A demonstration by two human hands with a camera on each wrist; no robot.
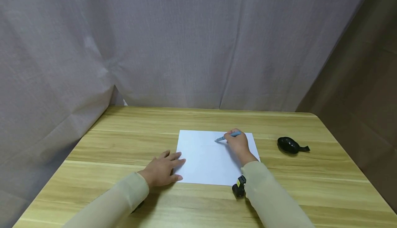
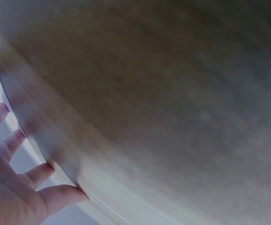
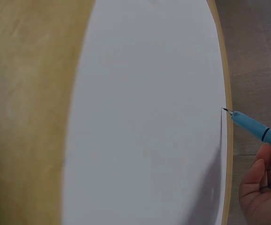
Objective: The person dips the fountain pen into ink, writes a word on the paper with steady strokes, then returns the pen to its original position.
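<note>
A white sheet of paper [image 1: 207, 162] lies on the wooden table, with a faint thin line across its upper part. My right hand [image 1: 238, 144] pinches a light blue fountain pen [image 1: 229, 136] over the sheet's upper right. In the right wrist view the dark nib of the blue pen [image 3: 250, 124] meets the tip of its own shadow on the paper [image 3: 145, 112]. My left hand [image 1: 162, 168] rests with spread fingers at the sheet's left edge, fingertips and thumb over its margin. Those spread fingers also show in the left wrist view at the lower left.
A glossy black oval object [image 1: 288, 145] with a short flared tail lies on the table [image 1: 130, 128] to the right of the paper. Grey cloth [image 1: 173, 48] hangs behind the table and along its left side. A darker brown surface [image 1: 366, 100] borders the right side.
</note>
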